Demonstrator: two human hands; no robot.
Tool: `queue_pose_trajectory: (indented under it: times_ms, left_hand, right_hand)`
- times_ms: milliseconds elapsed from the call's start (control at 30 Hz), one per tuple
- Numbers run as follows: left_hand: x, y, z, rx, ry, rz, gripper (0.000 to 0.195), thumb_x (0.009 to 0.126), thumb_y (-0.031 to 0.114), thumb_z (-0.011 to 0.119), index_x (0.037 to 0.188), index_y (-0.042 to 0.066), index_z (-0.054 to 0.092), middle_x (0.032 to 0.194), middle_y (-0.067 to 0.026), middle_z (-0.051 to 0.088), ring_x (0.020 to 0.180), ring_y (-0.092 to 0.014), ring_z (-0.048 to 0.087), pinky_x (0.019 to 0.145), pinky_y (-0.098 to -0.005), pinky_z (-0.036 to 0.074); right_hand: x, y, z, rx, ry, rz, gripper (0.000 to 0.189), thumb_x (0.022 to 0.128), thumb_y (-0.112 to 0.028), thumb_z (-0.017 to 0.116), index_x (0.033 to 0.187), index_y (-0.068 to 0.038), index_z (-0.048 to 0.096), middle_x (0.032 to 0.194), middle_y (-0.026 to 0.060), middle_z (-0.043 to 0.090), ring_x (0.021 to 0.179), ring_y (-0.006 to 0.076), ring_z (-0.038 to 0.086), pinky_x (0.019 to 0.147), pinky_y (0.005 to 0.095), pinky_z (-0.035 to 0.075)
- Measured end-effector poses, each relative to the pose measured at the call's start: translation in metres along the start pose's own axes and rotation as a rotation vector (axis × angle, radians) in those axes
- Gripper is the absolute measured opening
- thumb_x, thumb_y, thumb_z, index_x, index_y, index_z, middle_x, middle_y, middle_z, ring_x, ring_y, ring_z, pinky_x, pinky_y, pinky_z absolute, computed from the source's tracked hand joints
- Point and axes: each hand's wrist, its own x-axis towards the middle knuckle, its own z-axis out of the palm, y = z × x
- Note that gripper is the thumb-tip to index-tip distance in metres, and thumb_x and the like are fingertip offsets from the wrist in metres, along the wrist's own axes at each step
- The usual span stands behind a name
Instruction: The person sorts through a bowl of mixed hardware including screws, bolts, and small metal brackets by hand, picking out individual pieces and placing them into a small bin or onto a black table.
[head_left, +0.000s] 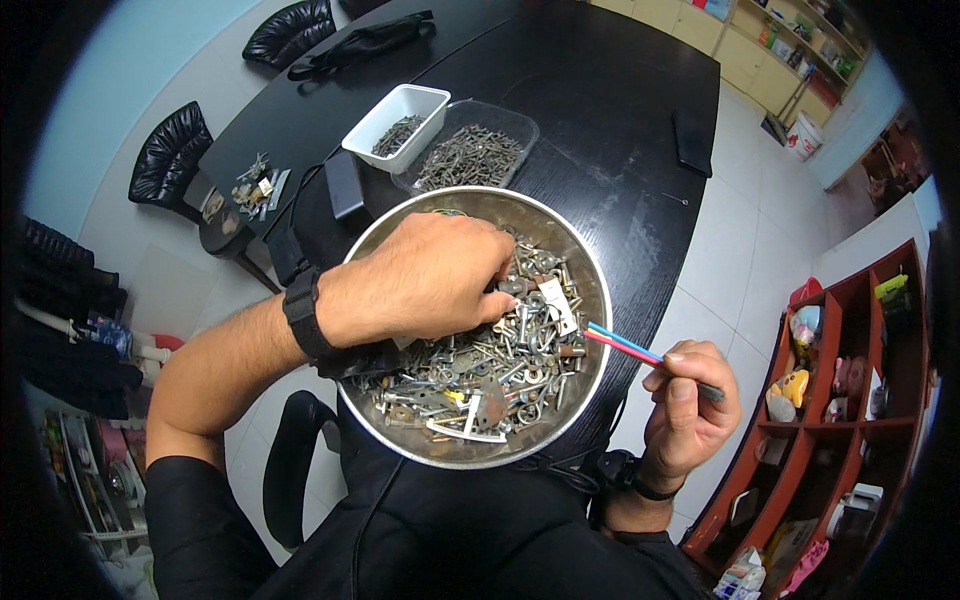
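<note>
A round metal bowl (600, 375) full of mixed screws, washers, nuts and small brackets sits in front of me. Over its upper left part reaches my left hand (420, 274), palm down, with curled fingertips among the hardware; whether they grip a piece is hidden. Beside the bowl's right rim, my right hand (694, 405) pinches a short piece of electrical cable (645, 355). Red, blue and yellow insulated wires stick out of its dark sheath towards the bowl. Within the bowl lie a white T-shaped piece (471, 429) and a pale perforated plate (557, 306).
Beyond the bowl, a white plastic tub (356, 142) and a clear tray (529, 135) hold dark screws or nails. Left of them are a grey box (345, 184) and a small hardware pile (259, 191). A phone-like dark slab (691, 142) lies at the black table's (600, 82) right edge.
</note>
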Motion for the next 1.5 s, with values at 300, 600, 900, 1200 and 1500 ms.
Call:
queue_pose_trajectory:
  times_ms: [300,600,900,1200,1500]
  left_hand:
    - [-0.004,-0.018,-0.043,-0.272,-0.062,-0.143,0.032,0.098,0.03,0.072,0.11,0.0,0.077,0.085,-0.0126,0.076,0.076,-0.02,0.072,0.074,-0.0361,0.056]
    - [-0.097,-0.179,-0.086,-0.634,0.479,-0.513,0.024,0.102,0.022,0.069,0.11,0.002,0.08,0.098,-0.001,0.075,0.087,-0.007,0.064,0.079,-0.0241,0.052]
    - [-0.131,-0.409,0.006,-0.062,0.698,-1.107,0.028,0.093,0.032,0.071,0.095,0.005,0.08,0.081,-0.0118,0.077,0.076,-0.027,0.072,0.076,-0.042,0.055]
    - [-0.105,-0.418,0.022,0.068,0.623,-0.959,0.054,0.096,0.043,0.078,0.132,0.004,0.067,0.134,-0.0273,0.066,0.126,-0.046,0.064,0.108,-0.052,0.052]
    - [-0.092,-0.372,-0.011,-0.166,0.739,-0.785,0.048,0.094,0.026,0.074,0.136,0.003,0.07,0.132,-0.0207,0.075,0.123,-0.035,0.072,0.108,-0.0431,0.055]
  right_hand:
    - [0.0,0.007,0.007,0.008,0.005,0.005,0.013,0.101,-0.003,0.066,0.107,0.004,0.074,0.089,0.0113,0.068,0.075,0.0159,0.063,0.066,0.0267,0.047]
    - [-0.007,0.012,0.001,-0.032,0.039,0.005,0.015,0.103,-0.011,0.066,0.106,0.003,0.071,0.085,0.0086,0.061,0.072,0.0142,0.057,0.06,0.0257,0.039]
    - [-0.011,0.023,0.013,-0.055,-0.013,0.053,0.015,0.104,-0.014,0.067,0.107,0.001,0.07,0.088,0.0078,0.06,0.073,0.0136,0.057,0.06,0.025,0.039]
    - [-0.012,0.024,0.019,-0.079,0.003,0.113,0.016,0.104,-0.013,0.067,0.107,0.002,0.07,0.09,0.0092,0.061,0.074,0.0142,0.058,0.062,0.0245,0.04]
    - [-0.007,0.027,0.017,-0.067,-0.015,0.078,0.014,0.105,-0.012,0.066,0.108,0.001,0.07,0.086,0.0078,0.06,0.072,0.0134,0.055,0.061,0.025,0.039]
